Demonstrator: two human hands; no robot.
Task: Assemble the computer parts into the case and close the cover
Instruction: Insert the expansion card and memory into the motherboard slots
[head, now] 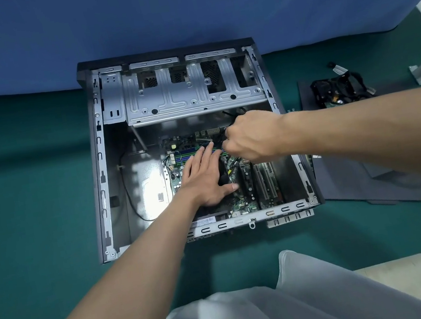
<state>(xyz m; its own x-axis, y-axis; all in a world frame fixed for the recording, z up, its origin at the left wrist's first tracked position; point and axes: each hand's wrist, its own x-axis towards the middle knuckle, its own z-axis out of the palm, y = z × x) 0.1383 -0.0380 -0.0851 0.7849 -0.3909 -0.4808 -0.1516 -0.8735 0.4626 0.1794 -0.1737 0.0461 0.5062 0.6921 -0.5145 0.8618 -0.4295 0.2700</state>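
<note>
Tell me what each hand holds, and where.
The right hand grips thin black cables partway along; the left hand lies flat, holding nothing.

1. The left hand [204, 179] lies flat, palm down, fingers straight, arm stretched forward.
2. The right hand [251, 135] is curled, knuckles up, pinching a black cable [233, 113], arm stretched in from the right.

A single wide-angle camera on my head looks forward and steeply down. The open computer case [101, 177] sits mid-picture on the green mat [27, 190], at the mat's far edge under a blue backdrop [178, 6]. The view is near: my left hand [202, 177] and right hand [251, 135] reach in from below and from the right, and the black cables [229, 114] in my right fist show plainly.
</note>
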